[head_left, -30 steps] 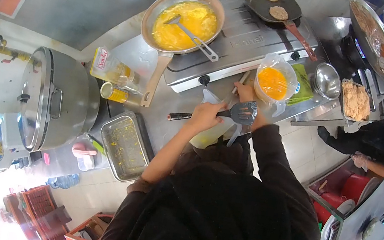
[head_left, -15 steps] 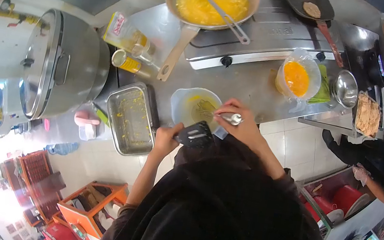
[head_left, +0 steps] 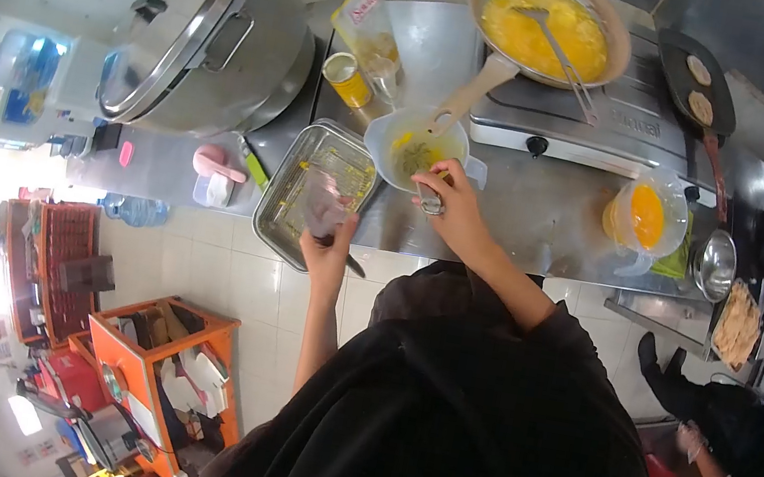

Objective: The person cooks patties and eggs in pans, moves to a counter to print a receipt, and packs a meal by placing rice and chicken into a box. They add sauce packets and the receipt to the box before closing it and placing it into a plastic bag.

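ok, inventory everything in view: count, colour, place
Counter: 1, silver, centre
Lidded pot: 1, silver, far left
Pouch: 1, clear/yellow, right of pot
Can: 1, yellow, by pouch
Tray: 1, silver, counter's front edge
Mixing bowl: 1, whitish, right of tray
Whisk: 1, silver, in mixing bowl
Blurred utensil: 1, greyish, over tray
Stove: 1, silver, back right
Round pan: 1, beige, yellow mix inside, on stove
Spatula: 1, grey, in round pan
Square pan: 1, black, stove's right
Patties: 2, pale, in square pan
Jug: 1, translucent, orange liquid, before stove
Steel bowl: 1, silver, right of jug
Cart: 1, orange, floor left
Co-worker: 1, dark clothes, far right
Left hand: 1, bare, holding utensil
Right hand: 1, bare, holding whisk
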Tool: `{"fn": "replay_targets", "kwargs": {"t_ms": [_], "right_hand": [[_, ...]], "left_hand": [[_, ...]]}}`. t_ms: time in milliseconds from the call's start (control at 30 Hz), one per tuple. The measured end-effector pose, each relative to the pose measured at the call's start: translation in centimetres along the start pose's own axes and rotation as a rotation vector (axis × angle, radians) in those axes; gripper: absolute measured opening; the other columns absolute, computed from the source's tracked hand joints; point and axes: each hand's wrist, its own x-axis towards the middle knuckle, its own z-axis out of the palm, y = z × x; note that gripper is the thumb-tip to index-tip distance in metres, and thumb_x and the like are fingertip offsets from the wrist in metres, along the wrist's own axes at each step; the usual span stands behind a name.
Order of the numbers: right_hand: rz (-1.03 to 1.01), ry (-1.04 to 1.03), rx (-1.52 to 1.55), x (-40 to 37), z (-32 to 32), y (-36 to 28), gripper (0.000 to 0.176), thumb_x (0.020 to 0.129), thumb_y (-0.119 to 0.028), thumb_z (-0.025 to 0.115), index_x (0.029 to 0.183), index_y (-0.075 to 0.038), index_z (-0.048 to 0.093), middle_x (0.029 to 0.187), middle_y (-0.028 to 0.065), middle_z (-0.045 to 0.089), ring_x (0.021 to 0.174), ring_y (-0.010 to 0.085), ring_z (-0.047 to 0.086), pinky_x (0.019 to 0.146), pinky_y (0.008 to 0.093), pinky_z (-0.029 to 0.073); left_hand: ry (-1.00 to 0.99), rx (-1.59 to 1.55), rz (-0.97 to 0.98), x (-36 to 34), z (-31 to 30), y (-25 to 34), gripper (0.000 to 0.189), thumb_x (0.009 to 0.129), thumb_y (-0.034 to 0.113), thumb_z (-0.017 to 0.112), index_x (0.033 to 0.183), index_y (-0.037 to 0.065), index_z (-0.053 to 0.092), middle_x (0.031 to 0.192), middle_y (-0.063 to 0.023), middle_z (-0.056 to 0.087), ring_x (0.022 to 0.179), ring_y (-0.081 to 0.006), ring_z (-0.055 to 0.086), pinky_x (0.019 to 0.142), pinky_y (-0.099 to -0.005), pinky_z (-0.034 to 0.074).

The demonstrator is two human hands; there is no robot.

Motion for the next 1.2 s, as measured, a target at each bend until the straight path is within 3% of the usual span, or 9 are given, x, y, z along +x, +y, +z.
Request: {"fn": "replay_targets", "kwargs": {"t_ms": [33, 167, 533, 767, 833, 900, 1033, 1100, 1200], "right_hand": [[0.065, -0.062, 0.003, 0.3, 0.3, 0.1, 0.048, 0.067, 0.007, 0.069, 0.111, -0.010, 0.061, 0.108, 0.0096, 0.047, 0.085, 0.0269, 0.059, 0.075, 0.0368, 0.049], [0.146, -0.107, -0.037, 0.8, 0.5, -0.3, 0.062, 0.068, 0.015, 0.063, 0.123, -0.011, 0.054, 0.115, 0.0125, 0.043, 0.089, 0.0281, 0.059, 0.078, 0.0374, 0.050], [0.089, 0.035, -0.212, -1.7, -4.0, -4.2, 0.052, 0.076, 0.006, 0.065, 0.123, -0.010, 0.053, 0.110, 0.0121, 0.046, 0.081, 0.0257, 0.057, 0.073, 0.0332, 0.049], [-0.196, -0.187, 0.055, -2.2, -8.3, -13.2, 0.044, 0.083, -0.016, 0.068, 0.124, -0.009, 0.053, 0.104, 0.0168, 0.054, 0.093, 0.0345, 0.057, 0.083, 0.0393, 0.048], [-0.231, -0.229, 0.138, -3.1, -8.7, -13.2, 0.047, 0.083, -0.018, 0.068, 0.127, -0.009, 0.052, 0.102, 0.0165, 0.056, 0.092, 0.0347, 0.057, 0.083, 0.0395, 0.048], [-0.075, -0.097, -0.005, -4.7, -9.6, -11.5, 0.053, 0.083, -0.016, 0.068, 0.131, -0.006, 0.048, 0.100, 0.0157, 0.058, 0.090, 0.0352, 0.058, 0.082, 0.0404, 0.048], [0.055, 0.234, -0.317, -9.0, -15.7, -9.4, 0.050, 0.082, -0.012, 0.067, 0.129, -0.004, 0.050, 0.103, 0.0173, 0.059, 0.089, 0.0352, 0.059, 0.080, 0.0401, 0.049], [0.029, 0.409, -0.563, -10.7, -20.2, -8.4, 0.044, 0.083, -0.010, 0.066, 0.124, -0.004, 0.054, 0.105, 0.0180, 0.060, 0.089, 0.0340, 0.059, 0.077, 0.0401, 0.049], [0.182, 0.635, -0.850, -11.3, -29.9, -7.1, 0.033, 0.088, -0.011, 0.061, 0.120, -0.003, 0.057, 0.105, 0.0196, 0.061, 0.089, 0.0337, 0.061, 0.071, 0.0402, 0.049]], "left_hand": [[0.007, -0.068, -0.009, 0.0, -0.6, -0.1, 0.018, 0.087, 0.003, 0.064, 0.104, 0.003, 0.060, 0.052, 0.0069, 0.044, 0.045, 0.0005, 0.033, 0.043, -0.0188, 0.020], [0.154, -0.323, -0.093, 0.1, -1.9, -0.1, 0.017, 0.088, 0.005, 0.062, 0.103, 0.004, 0.054, 0.048, 0.0082, 0.036, 0.040, -0.0004, 0.023, 0.039, -0.0224, 0.013], [0.186, -0.425, -0.160, -0.5, -3.8, 3.9, 0.018, 0.094, 0.011, 0.055, 0.111, 0.006, 0.052, 0.054, 0.0085, 0.029, 0.044, -0.0021, 0.024, 0.041, -0.0215, 0.017], [-0.616, -0.717, 0.324, -2.3, 0.9, 14.0, 0.019, 0.100, 0.018, 0.044, 0.115, 0.007, 0.043, 0.070, -0.0024, 0.035, 0.062, -0.0124, 0.036, 0.057, -0.0281, 0.032], [-0.494, -0.723, 0.312, -3.1, 5.4, 15.2, 0.017, 0.100, 0.019, 0.045, 0.110, 0.006, 0.043, 0.071, -0.0027, 0.036, 0.063, -0.0131, 0.036, 0.058, -0.0289, 0.033], [-0.311, -0.779, 0.210, -3.6, 9.2, 15.6, 0.017, 0.100, 0.021, 0.046, 0.104, 0.005, 0.043, 0.076, -0.0044, 0.041, 0.065, -0.0158, 0.041, 0.062, -0.0322, 0.039], [-0.597, -0.254, 0.336, -3.8, 15.1, 15.5, 0.031, 0.098, 0.020, 0.049, 0.123, 0.003, 0.042, 0.103, -0.0134, 0.052, 0.090, -0.0279, 0.056, 0.083, -0.0373, 0.046], [-0.735, 0.184, 0.749, -4.1, 17.8, 16.4, 0.037, 0.095, 0.018, 0.054, 0.126, 0.002, 0.042, 0.115, -0.0172, 0.051, 0.100, -0.0322, 0.057, 0.090, -0.0348, 0.044], [-1.118, 0.090, 0.484, -5.4, 20.8, 15.3, 0.038, 0.091, 0.015, 0.059, 0.126, 0.004, 0.048, 0.118, -0.0136, 0.056, 0.112, -0.0271, 0.055, 0.096, -0.0369, 0.043]]}}
